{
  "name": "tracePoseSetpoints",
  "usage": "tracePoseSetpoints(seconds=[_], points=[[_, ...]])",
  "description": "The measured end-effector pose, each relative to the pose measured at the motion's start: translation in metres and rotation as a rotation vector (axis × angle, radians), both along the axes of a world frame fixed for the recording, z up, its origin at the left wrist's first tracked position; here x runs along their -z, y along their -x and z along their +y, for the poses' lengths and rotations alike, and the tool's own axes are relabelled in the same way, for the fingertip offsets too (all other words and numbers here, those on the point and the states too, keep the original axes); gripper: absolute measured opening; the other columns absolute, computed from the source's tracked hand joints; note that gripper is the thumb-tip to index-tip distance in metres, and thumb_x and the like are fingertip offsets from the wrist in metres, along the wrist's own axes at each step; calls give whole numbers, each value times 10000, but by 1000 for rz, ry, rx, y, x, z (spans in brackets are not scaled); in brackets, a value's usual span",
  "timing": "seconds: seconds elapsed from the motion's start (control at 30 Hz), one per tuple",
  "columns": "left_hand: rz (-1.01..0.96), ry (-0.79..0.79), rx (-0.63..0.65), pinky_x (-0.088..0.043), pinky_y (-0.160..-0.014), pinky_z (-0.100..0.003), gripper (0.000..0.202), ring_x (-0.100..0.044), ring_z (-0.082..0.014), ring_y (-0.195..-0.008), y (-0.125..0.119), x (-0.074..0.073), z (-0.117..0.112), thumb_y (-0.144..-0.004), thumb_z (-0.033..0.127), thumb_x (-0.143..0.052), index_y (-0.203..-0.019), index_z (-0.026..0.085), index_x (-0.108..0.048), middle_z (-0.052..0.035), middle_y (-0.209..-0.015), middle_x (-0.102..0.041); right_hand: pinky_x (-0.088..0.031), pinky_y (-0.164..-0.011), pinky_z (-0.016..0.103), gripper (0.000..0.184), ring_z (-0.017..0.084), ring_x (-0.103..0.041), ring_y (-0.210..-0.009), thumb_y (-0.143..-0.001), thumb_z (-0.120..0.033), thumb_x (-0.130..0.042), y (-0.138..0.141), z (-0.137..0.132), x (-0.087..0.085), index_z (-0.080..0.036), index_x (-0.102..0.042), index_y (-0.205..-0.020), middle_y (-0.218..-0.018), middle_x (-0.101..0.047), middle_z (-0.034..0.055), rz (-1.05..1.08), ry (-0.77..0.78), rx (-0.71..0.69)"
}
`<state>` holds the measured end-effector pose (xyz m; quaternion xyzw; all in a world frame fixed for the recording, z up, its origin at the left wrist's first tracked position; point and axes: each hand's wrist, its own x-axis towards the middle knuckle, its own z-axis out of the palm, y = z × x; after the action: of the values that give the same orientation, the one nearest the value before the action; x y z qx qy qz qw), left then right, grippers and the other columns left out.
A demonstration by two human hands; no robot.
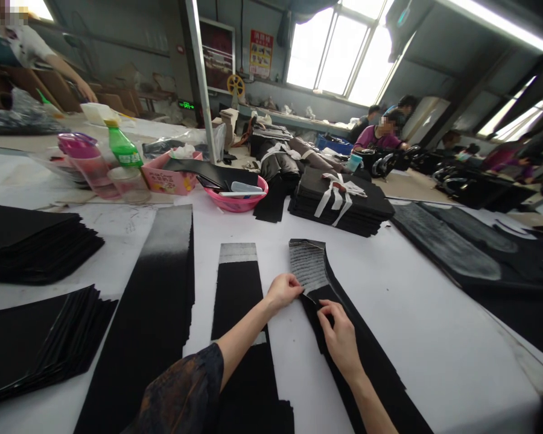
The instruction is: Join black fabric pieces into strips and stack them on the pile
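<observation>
My left hand point(286, 290) pinches the left edge of a long black fabric strip point(357, 325), near its grey-streaked far end. A little nearer to me, my right hand point(338, 331) is closed, thumb and finger together, on the same edge. Between the hands that edge is lifted and curls up. Left of my left hand lies a narrower stack of black strips point(239, 289) with a pale band at its far end. Farther left runs a wider black stack point(149, 289) with a greyish, shiny far end.
Black stacks point(36, 241) lie at the left. Behind are a pink basket point(235, 202), a pink box point(169, 178), a green bottle point(123, 144) and a tied black bundle point(344, 202). Black pieces with grey patches point(457, 241) cover the right. Several people sit in the background; another stands at far left.
</observation>
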<state>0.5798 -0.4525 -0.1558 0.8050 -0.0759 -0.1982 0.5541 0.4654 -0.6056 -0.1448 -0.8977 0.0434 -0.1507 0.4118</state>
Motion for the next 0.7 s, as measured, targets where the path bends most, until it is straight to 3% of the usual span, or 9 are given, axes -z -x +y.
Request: tracePoseSetpoints(seconds=[0.07, 0.2, 0.27, 0.4, 0.57, 0.63, 0.7], points=[[-40, -45, -17, -358, -491, -195, 93, -500, -93, -509, -1, 1, 0, -774, 234, -604, -763, 149, -642, 16, -586, -581, -466, -948, 472, 196, 288, -602, -1031, -854, -390, -556, -1, -10, 2, -215, -577, -768, -1087, -653, 102, 52, -209, 97], [-130, -128, -42, -407, -606, -229, 44, -576, -141, -655, -2, 2, -1, -734, 182, -615, -693, 169, -625, -15, -690, -638, -582, -750, 395, 299, 257, -684, -819, -701, -451, -702, 1, -30, 12, -213, -618, -862, -828, -718, 40, 168, -873, 386], [-154, -152, -41, -423, -640, -239, 53, -596, -156, -695, -2, 2, -1, -732, 169, -606, -682, 173, -621, -21, -714, -652, -590, -746, 368, 363, 240, -692, -783, -633, -440, -745, 3, -38, 17, -203, -627, -882, -782, -720, 20, 158, -1011, 456], [-162, -160, -12, -444, -595, -223, 71, -615, -144, -644, -2, 2, -2, -760, 162, -589, -697, 167, -620, -16, -682, -654, -576, -791, 308, 424, 208, -689, -808, -585, -456, -774, 8, -46, 22, -176, -653, -880, -818, -731, 11, 119, -1001, 544], [-198, -137, 64, -453, -482, -198, 112, -590, -106, -475, -3, -11, 6, -822, 121, -556, -918, 127, -614, 7, -613, -634, -561, -779, 251, 413, 193, -677, -855, -598, -469, -768, 11, -50, 24, -175, -684, -876, -828, -731, -9, 87, -943, 603], [-285, -148, 55, -503, -561, -229, 163, -636, -124, -570, 2, -20, 10, -859, 105, -504, -993, 132, -594, -23, -714, -659, -558, -793, 257, 428, 202, -675, -888, -598, -473, -770, 12, -51, 25, -171, -689, -891, -862, -735, -1, 90, -933, 597], [-406, -160, 65, -531, -735, -300, 200, -672, -164, -788, 13, -27, 11, -897, 116, -447, -1029, 163, -589, -69, -904, -672, -557, -803, 264, 446, 208, -674, -903, -594, -476, -776, 11, -50, 26, -167, -690, -905, -883, -737, 6, 94, -925, 587]])
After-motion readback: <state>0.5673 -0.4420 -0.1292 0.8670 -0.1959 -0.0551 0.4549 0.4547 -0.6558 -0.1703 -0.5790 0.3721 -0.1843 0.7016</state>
